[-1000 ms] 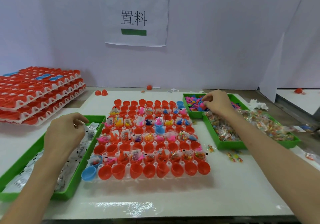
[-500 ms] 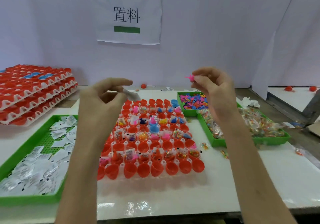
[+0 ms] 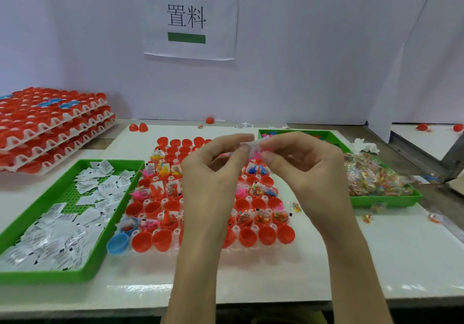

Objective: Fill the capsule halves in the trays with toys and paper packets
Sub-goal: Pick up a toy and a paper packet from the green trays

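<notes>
Across the white table (image 3: 376, 261), a tray of red capsule halves (image 3: 267, 234) sits in the middle. A green tray of paper packets (image 3: 50, 277) lies just beside it on the left, and a green tray of wrapped toys (image 3: 384, 202) lies near it on the right. A bare strip of table runs along the near edge. Both hands are raised over the middle tray, fingers curled. The left hand (image 3: 213, 180) and the right hand (image 3: 306, 168) each pinch an end of one small white packet (image 3: 253, 145) between thumb and forefinger. Its long side lies roughly level, left to right. A pink toy (image 3: 256, 154) shows just beneath it, apparently held by the right hand, though blur hides the grip.
</notes>
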{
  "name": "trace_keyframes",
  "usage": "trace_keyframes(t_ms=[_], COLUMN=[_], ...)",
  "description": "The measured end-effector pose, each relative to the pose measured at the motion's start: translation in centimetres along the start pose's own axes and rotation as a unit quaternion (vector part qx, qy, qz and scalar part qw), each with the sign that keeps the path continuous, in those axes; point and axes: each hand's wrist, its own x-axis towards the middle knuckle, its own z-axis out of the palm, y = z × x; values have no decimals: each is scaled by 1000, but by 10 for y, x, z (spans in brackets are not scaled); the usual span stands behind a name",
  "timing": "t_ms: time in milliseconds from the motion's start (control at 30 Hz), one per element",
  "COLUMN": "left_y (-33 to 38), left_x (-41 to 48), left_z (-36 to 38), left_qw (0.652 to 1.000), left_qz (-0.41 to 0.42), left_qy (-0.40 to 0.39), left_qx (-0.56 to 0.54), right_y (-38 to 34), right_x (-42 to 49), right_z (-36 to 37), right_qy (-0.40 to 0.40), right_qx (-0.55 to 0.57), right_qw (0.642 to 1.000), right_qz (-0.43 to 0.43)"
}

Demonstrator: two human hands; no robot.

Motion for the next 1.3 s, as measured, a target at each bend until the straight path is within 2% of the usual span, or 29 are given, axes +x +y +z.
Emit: trace_keyframes(t_ms=[100,300,533,600,700,767,833,900,967,1000,1067,1133,1200,1300], left_y=[0,-1,-6,-10,-22,-33,-40,-40,-32,-26,-15,-12,-13,-18], left_x=[-2,-2,-1,4,19,24,24,23,20,19,12,4,-1,-3], left_z=[1,0,-7,-20,-59,-90,-109,-109,-89,-74,-41,-17,-3,3], left_qw=[999,996,998,997,968,930,904,911,935,953,987,994,993,998], left_qz=[-14,-38,-29,-28,2,19,14,21,66,71,23,-15,-1,11], left_qy=[-22,-42,-28,31,241,367,410,382,301,231,50,-72,-95,-63], left_qx=[-19,-72,-47,-57,-64,24,116,154,174,183,150,87,64,27], right_y=[2,6,11,13,14,14,14,14,14,14,12,9,8,9], right_x=[1,1,2,2,3,3,3,3,3,3,2,1,0,0], right_z=[1,0,-3,-7,-14,-17,-18,-16,-12,-10,-8,-6,-6,-10], right_qy=[15,29,76,89,97,99,100,94,84,78,62,32,5,0], right_qx=[-14,29,27,29,28,26,26,24,24,28,38,46,48,45], right_qw=[1000,999,997,995,995,995,994,995,996,996,996,997,998,998], right_qz=[-10,-4,13,18,18,16,21,30,36,37,42,44,40,39])
